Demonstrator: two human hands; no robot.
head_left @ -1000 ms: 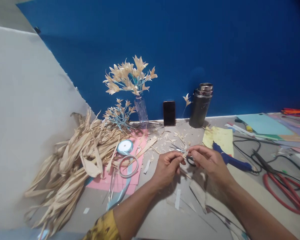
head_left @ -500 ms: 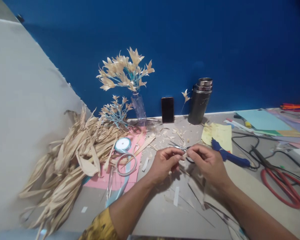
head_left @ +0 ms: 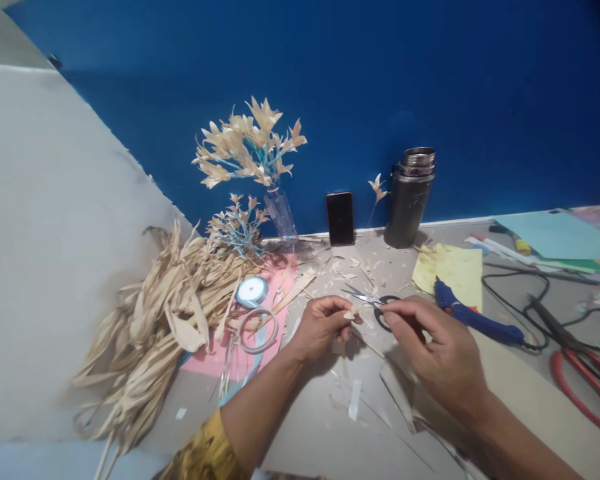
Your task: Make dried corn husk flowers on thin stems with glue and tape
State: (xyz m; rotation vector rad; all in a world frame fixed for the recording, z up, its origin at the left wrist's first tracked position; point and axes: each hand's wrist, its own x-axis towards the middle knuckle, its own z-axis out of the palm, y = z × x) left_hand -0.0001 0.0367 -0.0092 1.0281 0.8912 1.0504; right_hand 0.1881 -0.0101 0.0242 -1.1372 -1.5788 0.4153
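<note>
A small pale piece of dried husk (head_left: 350,315) is pinched between the thumb and fingers of my left hand (head_left: 325,327), just above the table. To its right, the thumb and forefinger of my right hand (head_left: 435,347) close at the black handle of the small scissors (head_left: 365,297). The scissors lie with their blades slightly apart, pointing left and away from me. My fingers partly cover the handle loops. Husk scraps and a thin stick (head_left: 369,343) lie under and between my hands.
Left lie a husk heap (head_left: 145,353), pink paper (head_left: 207,363), ribbon spool (head_left: 253,291) and tape ring (head_left: 258,331). Behind stand husk flowers (head_left: 250,143), a phone (head_left: 340,220) and a flask (head_left: 410,200). Right are a blue glue gun (head_left: 473,317), its cord, and red-handled shears (head_left: 580,373).
My hands have parted. The right hand has left the husk piece and moved right to the scissors' handle, while the left keeps its pinch. The view has shifted slightly.
</note>
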